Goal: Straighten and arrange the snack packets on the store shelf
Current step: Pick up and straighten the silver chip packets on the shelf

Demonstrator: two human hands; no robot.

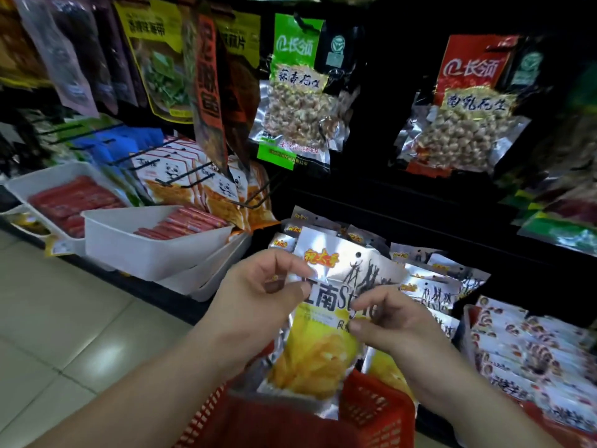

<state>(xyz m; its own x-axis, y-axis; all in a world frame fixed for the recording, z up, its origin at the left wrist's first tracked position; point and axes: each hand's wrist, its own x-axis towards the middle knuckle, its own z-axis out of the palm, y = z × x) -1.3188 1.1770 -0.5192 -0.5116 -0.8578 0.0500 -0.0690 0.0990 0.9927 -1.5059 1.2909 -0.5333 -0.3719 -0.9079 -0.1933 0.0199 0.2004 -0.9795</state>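
Observation:
A silver and yellow snack packet stands upright between my hands, over a red basket. My left hand pinches its upper left edge with thumb and fingers. My right hand pinches its right side near the middle. Behind it, several matching silver packets lie stacked loosely on the dark shelf.
Two white trays of red sausages sit to the left. Peanut bags, one green and one red, hang above. Panda-print packets hang on hooks. Red and white packets fill the right shelf. Tiled floor lies lower left.

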